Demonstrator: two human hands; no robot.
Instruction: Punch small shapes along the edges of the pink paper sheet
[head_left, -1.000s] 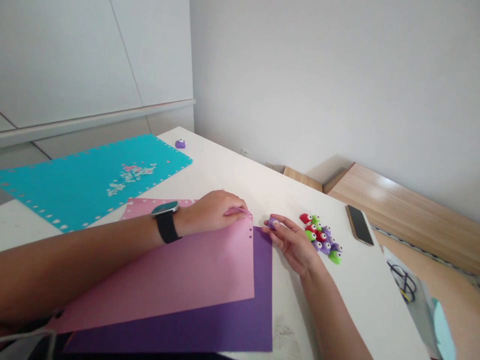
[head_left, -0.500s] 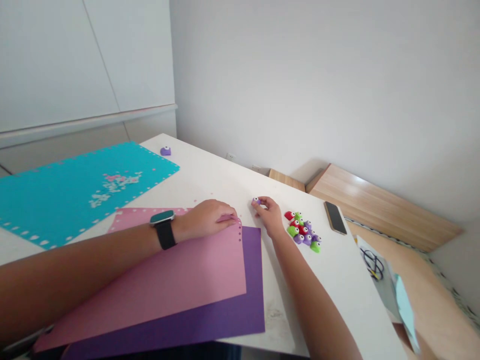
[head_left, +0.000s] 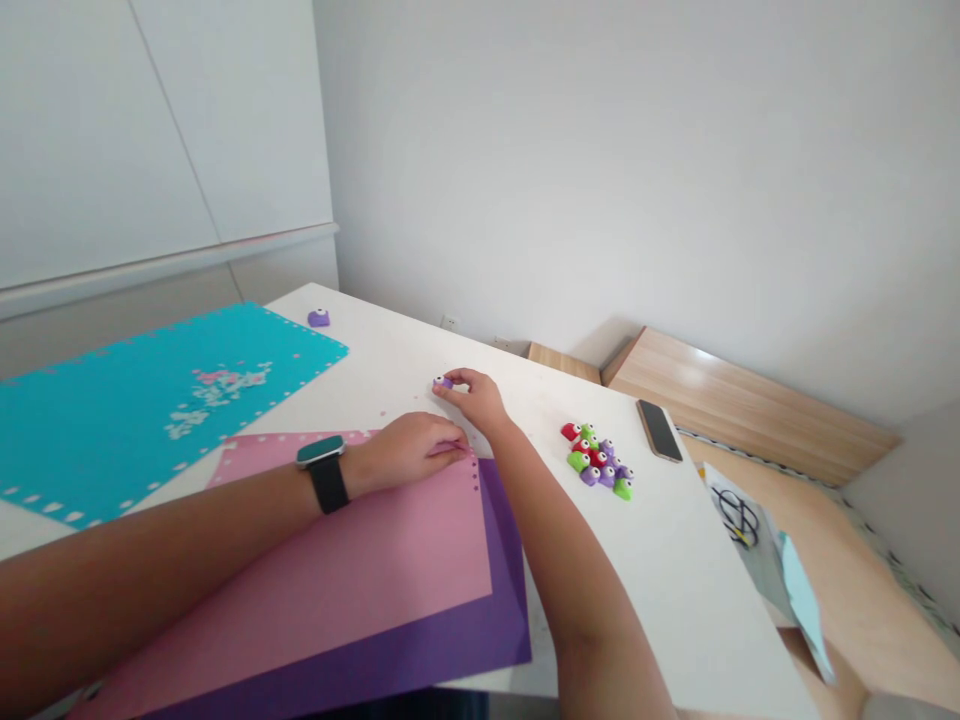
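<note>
My left hand (head_left: pixel 412 450), with a watch on its wrist, pinches the upper right corner of a pink sheet (head_left: pixel 375 570). Small punched holes run down the sheet's right edge and along its top. Under it lies a purple sheet (head_left: pixel 504 590). Just beyond the left hand, my right hand (head_left: pixel 478 400) grips a small purple punch (head_left: pixel 442 383) with a round white top between thumb and fingers, low over the white table. Several red, green and purple punches (head_left: pixel 598 459) sit in a cluster to the right.
On the left lies a blue sheet (head_left: pixel 112 400) with punched edges and a scatter of paper bits (head_left: pixel 214 395). Another purple punch (head_left: pixel 319 317) stands near the far corner. A phone (head_left: pixel 660 431) rests by the right edge; cables (head_left: pixel 737 520) lie beyond it.
My right hand has moved left with the purple punch, to beyond my left hand. My left hand still pinches the pink sheet's corner. The view has shifted slightly.
</note>
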